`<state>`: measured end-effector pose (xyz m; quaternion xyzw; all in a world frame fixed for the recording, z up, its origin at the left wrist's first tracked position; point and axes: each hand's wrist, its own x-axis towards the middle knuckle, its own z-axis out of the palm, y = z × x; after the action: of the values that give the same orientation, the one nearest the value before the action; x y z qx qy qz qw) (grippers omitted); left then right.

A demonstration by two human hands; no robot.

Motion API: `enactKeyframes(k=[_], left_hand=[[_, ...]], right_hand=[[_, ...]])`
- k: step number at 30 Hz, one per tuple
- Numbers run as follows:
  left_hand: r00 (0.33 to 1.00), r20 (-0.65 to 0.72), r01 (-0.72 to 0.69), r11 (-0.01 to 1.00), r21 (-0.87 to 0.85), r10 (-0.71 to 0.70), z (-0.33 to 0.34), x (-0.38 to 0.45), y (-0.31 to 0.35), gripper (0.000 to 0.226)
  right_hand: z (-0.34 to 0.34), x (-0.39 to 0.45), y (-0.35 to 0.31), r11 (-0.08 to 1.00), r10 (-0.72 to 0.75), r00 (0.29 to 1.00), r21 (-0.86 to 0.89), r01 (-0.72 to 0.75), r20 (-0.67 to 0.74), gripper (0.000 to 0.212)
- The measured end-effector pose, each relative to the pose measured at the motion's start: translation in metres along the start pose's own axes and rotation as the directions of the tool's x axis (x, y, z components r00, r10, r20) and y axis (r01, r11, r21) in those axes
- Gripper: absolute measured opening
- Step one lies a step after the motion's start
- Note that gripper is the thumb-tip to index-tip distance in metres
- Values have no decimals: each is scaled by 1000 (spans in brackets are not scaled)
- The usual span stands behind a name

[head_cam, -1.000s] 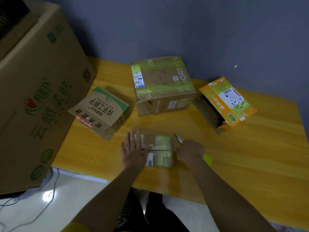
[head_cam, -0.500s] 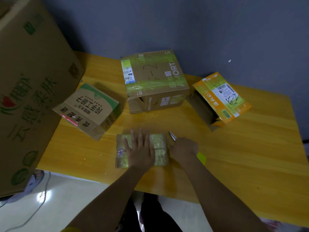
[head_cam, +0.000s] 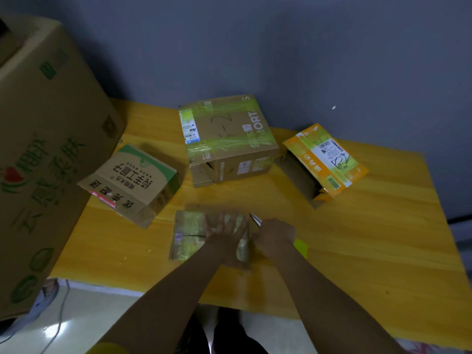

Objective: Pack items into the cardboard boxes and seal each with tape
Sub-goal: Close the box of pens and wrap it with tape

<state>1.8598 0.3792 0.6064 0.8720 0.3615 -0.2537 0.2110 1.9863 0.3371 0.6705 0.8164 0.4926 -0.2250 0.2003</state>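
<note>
On the yellow wooden table (head_cam: pixel 357 238), at its near edge, lies a small flat cardboard box (head_cam: pixel 189 233) wrapped in greenish tape, and everything else is easiest placed from that box. Flat on top of it rests the left hand (head_cam: pixel 224 229), fingers straight and spread, pressing the box down onto the table; motion blur softens the fingertips. Touching the box's right end is the right hand (head_cam: pixel 274 235), curled into a fist around a cutter (head_cam: pixel 256 218) whose thin pale blade pokes out beyond the knuckles, angled away from the person and toward the box's far right corner. Whether the blade touches the tape cannot be told. A bright yellow-green piece (head_cam: pixel 301 247) shows just behind the right wrist; whether it is the cutter's handle is unclear. Beyond the small box, toward the wall, sits a larger brown carton (head_cam: pixel 229 144) banded with green tape, bearing a shipping label and a handwritten mark on its top. To the far left of the small box, a tilted carton with a green corner (head_cam: pixel 132 180) and printed characters lies on the table, apart from it. To the far right, an orange box (head_cam: pixel 324 157) rests with an end open and a label on its upper face. Further left still, a very large printed carton (head_cam: pixel 43 162) stands beside the table edge. Below it on the pale floor runs a thin cable (head_cam: pixel 60 320).
</note>
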Motion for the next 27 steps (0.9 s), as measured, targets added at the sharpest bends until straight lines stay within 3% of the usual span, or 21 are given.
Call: enactKeyframes(k=[2, 7, 11, 13, 19, 21, 23, 27], left_hand=[[1000, 20, 21, 997, 73, -23, -2, 3, -1, 138], [1000, -13, 2, 995, 103, -1, -11, -8, 3, 132], [1000, -14, -22, 987, 158, 25, -10, -27, -20, 129], [999, -26, -24, 989, 148, 29, -3, -36, -33, 128], [999, -36, -35, 995, 88, 38, 16, -50, -61, 131], [998, -29, -54, 995, 87, 57, 16, -48, -64, 132], [997, -9, -70, 991, 111, 72, 11, -46, -69, 133], [995, 33, -97, 986, 135, 93, 4, -43, -82, 130]], right_hand=[[-3, -1, 0, 1000, -3, 1000, 6, 3, 7, 43], [2, -6, 12, 998, -11, 998, 56, 8, 55, 52], [5, -17, 30, 909, -157, 981, 406, 97, 117, 53], [8, -26, 31, 862, -224, 965, 489, 132, 134, 45], [28, -27, 1, 923, -192, 981, 346, 170, 31, 53], [27, -24, -7, 958, -186, 982, 224, 181, 4, 52], [24, -26, -11, 983, -166, 986, 79, 166, -1, 47], [27, -28, -15, 993, -117, 993, -5, 117, 13, 47]])
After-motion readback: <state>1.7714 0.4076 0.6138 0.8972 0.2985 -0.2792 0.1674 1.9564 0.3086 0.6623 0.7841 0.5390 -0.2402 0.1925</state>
